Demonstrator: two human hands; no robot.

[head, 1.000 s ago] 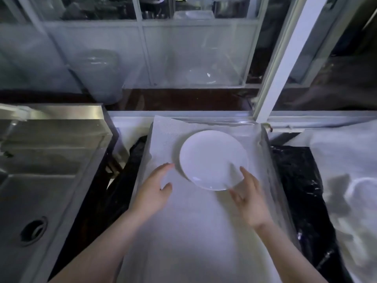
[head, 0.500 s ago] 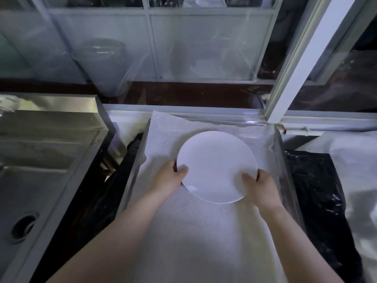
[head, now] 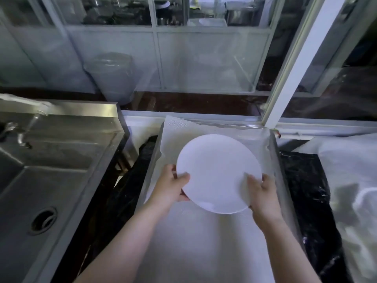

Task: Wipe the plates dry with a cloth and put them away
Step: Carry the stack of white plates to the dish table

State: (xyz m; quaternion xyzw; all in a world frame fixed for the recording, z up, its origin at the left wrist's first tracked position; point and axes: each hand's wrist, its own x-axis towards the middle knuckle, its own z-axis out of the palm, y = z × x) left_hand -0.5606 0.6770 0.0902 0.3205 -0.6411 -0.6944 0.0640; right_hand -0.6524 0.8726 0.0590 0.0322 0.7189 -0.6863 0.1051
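**One plate in hand, wiping not begun**

Far left: brushed stainless-steel sink basin with a round drain (head: 43, 221), dry-looking and holding no dishes. Just beside it, crumpled black plastic sheeting (head: 126, 193) filling the gap up to a long shallow tray lined with white mesh cloth (head: 204, 242).

Left hand (head: 170, 185) curled round the plate's left edge, thumb lying across the top face, fingers tucked underneath. Between the hands: round white flat plate (head: 219, 173), tilted and seemingly lifted slightly off the lining, held over the far half of the tray. Right hand (head: 263, 198) gripping the lower right edge the same way, thumb on top, fingers out of sight below.

Further right: more black sheeting, then a heap of white translucent plastic wrapping (head: 350, 180), its contents too blurred to read. Behind everything, a pale glass-fronted cabinet (head: 204, 58) with cluttered shelves.

Progress, as a judgement: early. Only one plate visible, picked up but not yet wiped; no separate cloth in either hand, unless the tray lining serves as one, which cannot be told. Left to do: drying both faces, then stowing. No stack of finished plates in sight, and no storage spot identifiable, though the cabinet behind seems a candidate.
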